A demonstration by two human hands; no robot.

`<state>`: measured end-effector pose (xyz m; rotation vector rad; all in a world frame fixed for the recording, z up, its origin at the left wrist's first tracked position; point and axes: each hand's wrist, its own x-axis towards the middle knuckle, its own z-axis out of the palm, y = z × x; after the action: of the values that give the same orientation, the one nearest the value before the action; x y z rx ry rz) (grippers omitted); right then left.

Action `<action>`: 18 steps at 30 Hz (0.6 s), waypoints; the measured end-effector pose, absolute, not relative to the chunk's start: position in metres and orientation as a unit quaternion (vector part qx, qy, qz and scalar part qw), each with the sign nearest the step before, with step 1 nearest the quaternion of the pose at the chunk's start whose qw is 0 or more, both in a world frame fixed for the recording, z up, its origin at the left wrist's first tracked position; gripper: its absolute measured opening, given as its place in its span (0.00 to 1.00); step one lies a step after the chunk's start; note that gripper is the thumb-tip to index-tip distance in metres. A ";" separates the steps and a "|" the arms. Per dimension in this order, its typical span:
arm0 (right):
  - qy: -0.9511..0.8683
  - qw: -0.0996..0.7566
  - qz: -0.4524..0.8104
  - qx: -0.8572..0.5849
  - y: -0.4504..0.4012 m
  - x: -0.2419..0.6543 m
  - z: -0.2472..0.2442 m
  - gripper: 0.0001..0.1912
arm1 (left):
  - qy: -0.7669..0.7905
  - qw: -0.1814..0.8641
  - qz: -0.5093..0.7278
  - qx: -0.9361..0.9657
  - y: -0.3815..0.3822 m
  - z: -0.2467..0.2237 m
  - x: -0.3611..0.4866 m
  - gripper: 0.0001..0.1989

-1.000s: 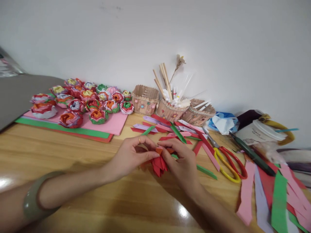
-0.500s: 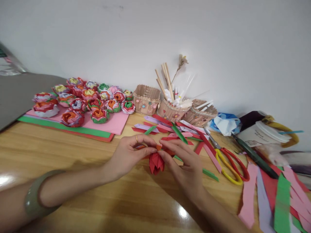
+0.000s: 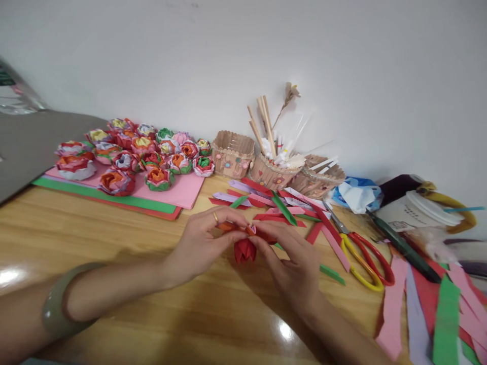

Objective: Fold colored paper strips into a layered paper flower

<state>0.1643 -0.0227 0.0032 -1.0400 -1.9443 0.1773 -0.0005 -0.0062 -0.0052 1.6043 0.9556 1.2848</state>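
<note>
Above the middle of the table, a partly formed folded-paper flower point(image 3: 245, 251) with red petals hangs between my hands. Orange and pale purple paper shows at its top, between my fingertips. My left hand point(image 3: 207, 238), with a ring on one finger, is closed and pinches the flower from the left. From the right, my right hand point(image 3: 292, 258) is closed on it too, thumb and fingers at its upper edge. My fingers hide part of the orange and red paper. Just behind lie many folded paper strips point(image 3: 272, 203) in red, purple, pink and green.
Finished paper flowers point(image 3: 152, 159) sit on stacked coloured sheets point(image 3: 190, 192) at the left. Decorated baskets point(image 3: 232, 154) stand along the wall, one holding sticks. Scissors point(image 3: 363, 258), a green cutter point(image 3: 403, 246), a lidded cup point(image 3: 413, 215) and cut paper strips point(image 3: 445, 314) lie to the right.
The fingertips have shifted slightly on the flower, and more orange and pale purple paper shows at its top. The red petals tilt higher. The whole view has moved slightly.
</note>
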 end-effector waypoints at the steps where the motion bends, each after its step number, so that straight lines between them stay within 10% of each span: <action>1: -0.787 0.447 0.068 -0.420 -0.023 0.164 0.003 0.08 | 0.373 0.414 0.519 0.648 -0.006 -0.006 -0.001 0.02; 18: -0.789 0.442 0.062 -0.422 -0.023 0.164 0.001 0.06 | 0.334 0.340 0.548 0.687 -0.004 -0.012 -0.001 0.03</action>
<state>0.1642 -0.0233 0.0010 -1.0482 -1.9582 0.1534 -0.0008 -0.0043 -0.0118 1.7874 0.8693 1.4269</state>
